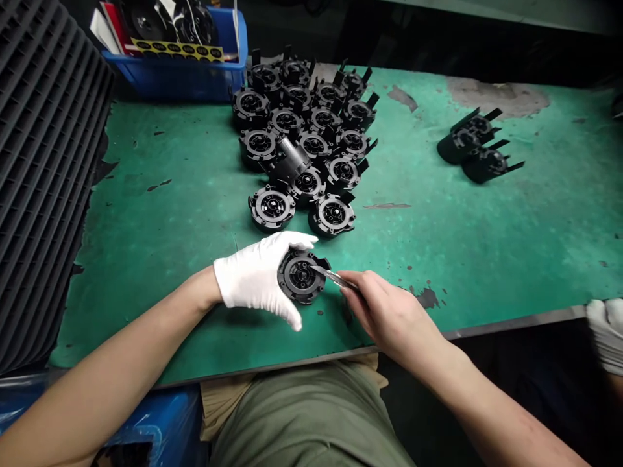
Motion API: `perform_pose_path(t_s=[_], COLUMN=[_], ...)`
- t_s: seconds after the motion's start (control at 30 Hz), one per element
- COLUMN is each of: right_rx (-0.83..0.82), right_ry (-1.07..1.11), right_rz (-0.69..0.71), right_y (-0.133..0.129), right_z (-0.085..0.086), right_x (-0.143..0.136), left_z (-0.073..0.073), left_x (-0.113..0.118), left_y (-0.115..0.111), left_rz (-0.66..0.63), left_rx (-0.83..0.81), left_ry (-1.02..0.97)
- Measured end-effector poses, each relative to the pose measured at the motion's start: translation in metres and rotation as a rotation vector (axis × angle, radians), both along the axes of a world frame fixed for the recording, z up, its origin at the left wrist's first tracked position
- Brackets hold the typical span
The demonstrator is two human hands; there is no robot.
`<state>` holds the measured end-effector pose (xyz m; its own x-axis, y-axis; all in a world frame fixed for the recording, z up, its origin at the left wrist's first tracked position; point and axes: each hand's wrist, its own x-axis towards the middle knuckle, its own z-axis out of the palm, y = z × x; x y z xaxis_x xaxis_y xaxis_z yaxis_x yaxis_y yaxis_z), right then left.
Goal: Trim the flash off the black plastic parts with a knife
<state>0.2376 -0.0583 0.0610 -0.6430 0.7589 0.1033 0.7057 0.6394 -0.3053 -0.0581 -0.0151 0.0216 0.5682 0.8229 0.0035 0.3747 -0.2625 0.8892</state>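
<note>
My left hand (265, 275), in a white glove, curls its thumb and fingers around the left side of a round black plastic part (302, 275) near the table's front edge. Bare and closed, my right hand (372, 298) grips a slim metal tool (335, 277) like a knife or tweezers. The tool's tip lies over the right side of the part's top face. Just behind stand several similar black parts (332, 214) in a cluster, and one part (288, 160) lies tilted on top of them.
A blue bin (185, 79) with black parts and papers stands at the back left. Black ribbed trays (43, 162) are stacked along the left. More black parts (485, 163) sit on the green table (409, 240) at right. Another person's gloved hand (607, 331) shows at the right edge.
</note>
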Motion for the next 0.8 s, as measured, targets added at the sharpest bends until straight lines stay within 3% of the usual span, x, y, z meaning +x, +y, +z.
perform_pose_path(t_s=[0.27, 0.8], right_rx=[0.117, 0.099], right_ry=[-0.074, -0.030], right_rz=[-0.013, -0.008], right_y=[0.006, 0.005], right_z=[-0.004, -0.007], right_x=[-0.014, -0.015], left_z=[-0.004, -0.004], left_x=[0.004, 0.004], left_y=[0.003, 0.003], left_rz=[-0.024, -0.027], left_rx=[0.061, 0.074], left_ry=[0.088, 0.084])
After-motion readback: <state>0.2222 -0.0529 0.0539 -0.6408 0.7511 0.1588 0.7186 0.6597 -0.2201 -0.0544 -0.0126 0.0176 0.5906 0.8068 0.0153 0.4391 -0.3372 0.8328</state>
